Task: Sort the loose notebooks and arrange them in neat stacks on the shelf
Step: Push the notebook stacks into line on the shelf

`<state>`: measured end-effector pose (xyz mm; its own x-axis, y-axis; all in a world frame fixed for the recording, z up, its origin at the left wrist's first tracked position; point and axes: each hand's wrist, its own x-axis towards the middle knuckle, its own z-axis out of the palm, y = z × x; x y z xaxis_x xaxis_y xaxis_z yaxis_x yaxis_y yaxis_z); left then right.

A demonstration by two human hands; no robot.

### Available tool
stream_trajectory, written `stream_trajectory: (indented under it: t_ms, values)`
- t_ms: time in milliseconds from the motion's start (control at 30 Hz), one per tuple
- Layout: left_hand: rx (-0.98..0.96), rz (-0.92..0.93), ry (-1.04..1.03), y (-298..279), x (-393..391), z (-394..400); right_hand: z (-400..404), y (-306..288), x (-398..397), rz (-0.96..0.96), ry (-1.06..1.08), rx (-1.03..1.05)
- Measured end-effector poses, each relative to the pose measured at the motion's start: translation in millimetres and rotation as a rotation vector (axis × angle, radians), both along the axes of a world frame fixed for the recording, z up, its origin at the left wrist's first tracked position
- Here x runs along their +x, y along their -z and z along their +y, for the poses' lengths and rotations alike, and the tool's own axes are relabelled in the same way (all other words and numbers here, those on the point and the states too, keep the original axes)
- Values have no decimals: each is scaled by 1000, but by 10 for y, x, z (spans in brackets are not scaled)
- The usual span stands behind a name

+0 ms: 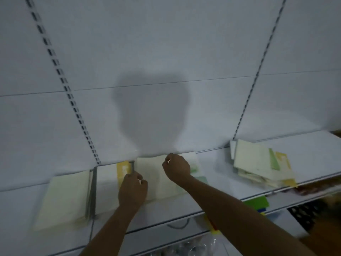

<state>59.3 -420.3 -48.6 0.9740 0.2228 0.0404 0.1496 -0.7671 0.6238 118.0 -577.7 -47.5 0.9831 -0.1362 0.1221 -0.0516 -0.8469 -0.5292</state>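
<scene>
A white shelf point(219, 174) carries cream notebooks. The middle stack point(162, 187) lies flat, with a green strip on its right side. My left hand point(132, 189) sits at that stack's left edge with its fingers curled onto the edge. At the stack's far edge my right hand point(176, 168) also curls its fingers over the top notebook. To the left lie a notebook with a yellow strip point(122, 170) and, past a grey divider point(92, 191), another cream stack point(62, 198). A loose, untidy pile of notebooks point(258, 163) lies at the right.
The white back panel point(166, 52) with slotted uprights rises behind the shelf. Below, a lower shelf holds a green and yellow item point(257, 203), clear plastic wrap point(186, 248) and a black perforated object point(304, 213). Bare shelf surface lies between the middle stack and the loose pile.
</scene>
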Motion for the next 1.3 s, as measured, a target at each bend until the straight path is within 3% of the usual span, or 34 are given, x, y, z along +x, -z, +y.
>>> stream_trajectory:
  t_ms: [333,567,900,1100,1300]
  values:
    - [-62,146,361,-24,204,-2210,-2618,18,-165,41,359,-29]
    - [-71,238,438,233,322,-3155,-3721,194,-270,200,473,-109]
    - [-205,220,341,356,604,-3714,-4094,341,-92,278,471,-108]
    - [-334,317,321,459,591,-3715,-4081,409,-8,247,522,41]
    - [-605,395,229,477,506,-3392,-3815,404,73,166,586,220]
